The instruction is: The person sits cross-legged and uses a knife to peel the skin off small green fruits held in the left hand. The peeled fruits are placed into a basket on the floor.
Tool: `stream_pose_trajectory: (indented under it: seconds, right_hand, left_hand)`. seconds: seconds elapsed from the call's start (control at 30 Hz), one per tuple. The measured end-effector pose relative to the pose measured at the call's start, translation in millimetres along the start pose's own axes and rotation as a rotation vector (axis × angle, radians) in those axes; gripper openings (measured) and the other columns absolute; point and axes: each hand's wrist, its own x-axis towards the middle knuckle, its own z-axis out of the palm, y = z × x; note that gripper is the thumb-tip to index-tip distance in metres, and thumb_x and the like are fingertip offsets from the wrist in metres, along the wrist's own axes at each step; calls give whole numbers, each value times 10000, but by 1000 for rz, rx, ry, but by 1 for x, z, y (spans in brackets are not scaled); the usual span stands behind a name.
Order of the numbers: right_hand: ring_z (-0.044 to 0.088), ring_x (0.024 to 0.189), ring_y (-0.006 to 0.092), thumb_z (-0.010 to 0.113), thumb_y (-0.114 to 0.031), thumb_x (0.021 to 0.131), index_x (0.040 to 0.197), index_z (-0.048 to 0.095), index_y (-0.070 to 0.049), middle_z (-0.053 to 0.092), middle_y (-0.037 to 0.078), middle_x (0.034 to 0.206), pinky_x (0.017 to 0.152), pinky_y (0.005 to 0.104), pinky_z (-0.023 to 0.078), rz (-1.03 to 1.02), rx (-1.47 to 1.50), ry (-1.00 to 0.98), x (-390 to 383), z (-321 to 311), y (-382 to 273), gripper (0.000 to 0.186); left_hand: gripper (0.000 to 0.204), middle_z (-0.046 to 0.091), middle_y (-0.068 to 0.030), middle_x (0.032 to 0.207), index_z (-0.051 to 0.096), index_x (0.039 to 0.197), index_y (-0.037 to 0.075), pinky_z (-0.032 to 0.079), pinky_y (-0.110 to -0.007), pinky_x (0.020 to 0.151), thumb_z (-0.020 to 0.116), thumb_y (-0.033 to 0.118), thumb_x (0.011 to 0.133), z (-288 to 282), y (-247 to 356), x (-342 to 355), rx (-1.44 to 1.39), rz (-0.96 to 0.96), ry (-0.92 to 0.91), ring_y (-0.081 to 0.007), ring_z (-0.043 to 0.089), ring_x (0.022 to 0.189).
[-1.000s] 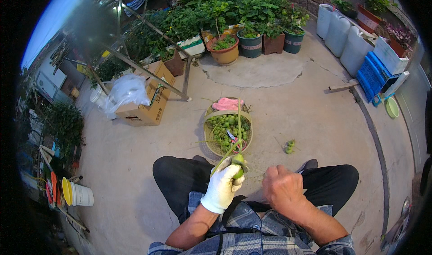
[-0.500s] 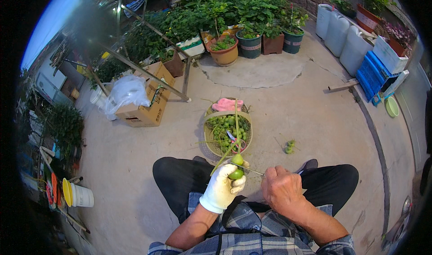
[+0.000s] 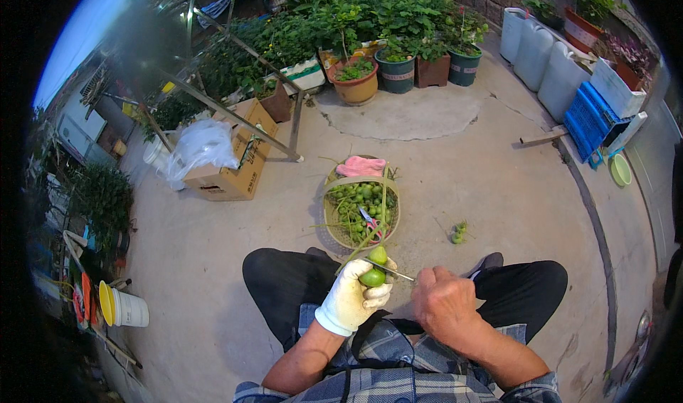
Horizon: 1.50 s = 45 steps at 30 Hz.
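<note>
My left hand (image 3: 350, 300), in a white glove, is closed around two round green fruits (image 3: 373, 277) set one above the other, with long green stems (image 3: 385, 197) sticking up from them. In my bare right hand (image 3: 447, 300), a fist grips a thin metal tool (image 3: 400, 274) whose shaft reaches left to the fruits; whether it has a cutting edge cannot be made out. Just beyond my hands stands a handled basket (image 3: 329, 221) of green fruits and stems. Scissors with red handles (image 3: 370, 219) lie on the fruits, and a pink cloth item (image 3: 361, 166) rests at its far side.
A few green fruits (image 3: 459, 232) lie on the concrete floor to the right. At the left are a cardboard box (image 3: 226, 184) with plastic on it and a white bucket (image 3: 132, 310). Potted plants (image 3: 353, 86) line the back; white jugs (image 3: 533, 54) and a blue crate (image 3: 588, 122) stand right.
The long stems above the fruits have swung slightly to the right. Both hands stay nearly in place, with the metal tool still against the fruits.
</note>
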Motion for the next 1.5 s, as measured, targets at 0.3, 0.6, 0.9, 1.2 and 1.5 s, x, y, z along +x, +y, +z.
stream_pose_trajectory:
  seconds: [0.3, 0.6, 0.9, 1.2, 1.5]
  right_hand:
    - [535, 521, 235, 683, -121, 879, 863, 580, 10, 609, 135, 726, 495, 392, 422, 289, 438, 123, 9, 4, 13, 167]
    - [465, 600, 66, 742, -135, 898, 1151, 617, -46, 592, -7, 840, 501, 229, 351, 632, 1897, -50, 26, 29, -30, 296]
    - [624, 709, 94, 805, -96, 824, 1214, 647, 42, 709, 63, 885, 594, 261, 508, 454, 1447, 223, 28, 10, 4, 443]
    - [618, 617, 185, 845, -186, 775, 1009, 683, 26, 635, 137, 720, 573, 331, 496, 52, 614, 69, 24, -17, 16, 354]
    - [647, 696, 443, 821, -249, 788, 892, 614, 18, 640, 234, 762, 597, 511, 504, -57, 416, -57, 26, -11, 14, 354]
  left_hand:
    - [512, 638, -80, 1264, 594, 1323, 21, 493, -365, 950, 675, 328, 921, 18, -3, 5, 380, 355, -56, -225, 603, 1190]
    - [514, 599, -68, 1305, 488, 1480, 43, 489, -298, 971, 569, 294, 1038, 44, -22, -1, 506, 410, 92, -152, 582, 1182]
    - [555, 604, -90, 1308, 492, 1446, -25, 476, -299, 994, 643, 40, 915, 28, -11, -27, 979, 262, 198, -153, 609, 1124]
    - [653, 566, -123, 1308, 626, 1252, 115, 281, -605, 1135, 832, 202, 638, 90, 33, -24, 2662, 1066, 218, -366, 459, 1335]
    - [224, 665, -143, 850, 659, 808, 68, 462, -490, 882, 756, 232, 690, 64, 39, 29, 2536, 570, -227, -355, 648, 909]
